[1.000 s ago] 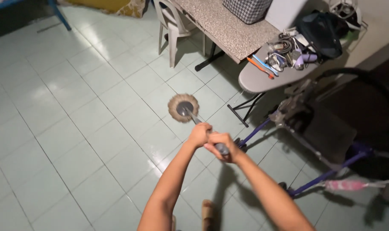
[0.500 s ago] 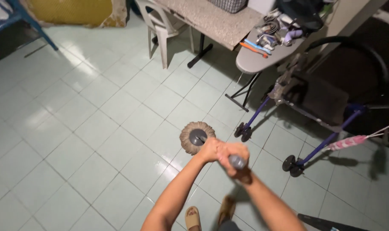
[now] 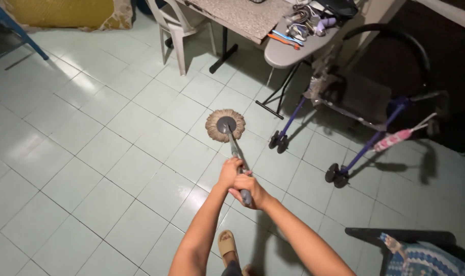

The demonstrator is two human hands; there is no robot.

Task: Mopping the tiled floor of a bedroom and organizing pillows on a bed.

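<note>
Both hands grip the mop handle (image 3: 236,156) a little below the middle of the frame. The left hand (image 3: 229,173) sits higher on the shaft, its fingers curled tight around it. The right hand (image 3: 249,190) is just below and touching the left, its fingers wrapped around the grey end of the handle. The handle slants up the frame from the hands to the mop head (image 3: 224,125), a round tan fringe with a dark grey disc in its middle, lying flat on the floor (image 3: 89,153) of pale green tiles, just above centre.

Right of the mop head, near it but apart, stand the small black wheels of a purple-framed wheeled walker (image 3: 355,110) with a dark seat. Above it, at the upper middle right, is a grey ironing board (image 3: 288,51) on black legs, loaded with cords and small items. Beside that, a speckled tabletop (image 3: 237,15) reaches the top edge, with a white plastic chair (image 3: 173,25) at its left. A sandalled foot (image 3: 226,244) shows at the bottom between the forearms. A patterned blue cloth (image 3: 421,258) lies in the lower right corner.
</note>
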